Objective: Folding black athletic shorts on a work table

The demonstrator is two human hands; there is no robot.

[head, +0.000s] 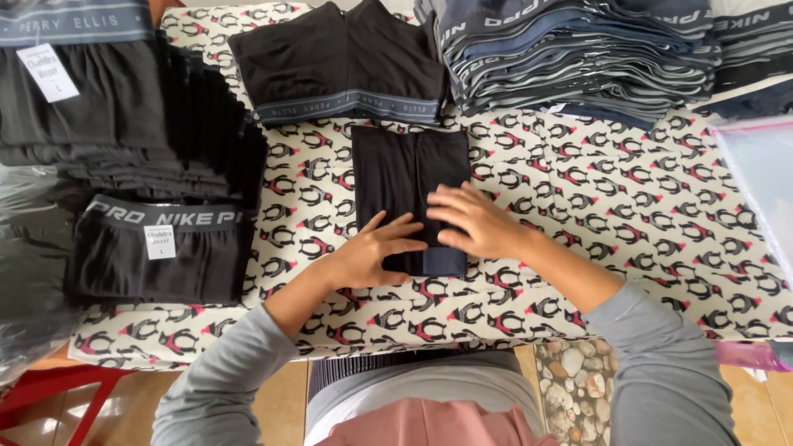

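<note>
Folded black boxer briefs (410, 190), centre frame, narrow and smooth. Left hand (369, 253) and right hand (472, 221) press flat, grip released.

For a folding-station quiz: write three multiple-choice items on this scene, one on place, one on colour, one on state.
1. Where does the folded black garment under the hands lie?
A. on the penguin-print tablecloth
B. on the floor
C. on a chair

2. What colour is the waistband on the black shorts beyond it?
A. red
B. grey
C. yellow

3. How do the left hand and right hand meet the garment?
A. lifted clear
B. fists clenched
C. fingers flat on it

Answers: A, the penguin cloth shows all round it; B, a grey band edges the shorts; C, both hands press its near end.
</note>
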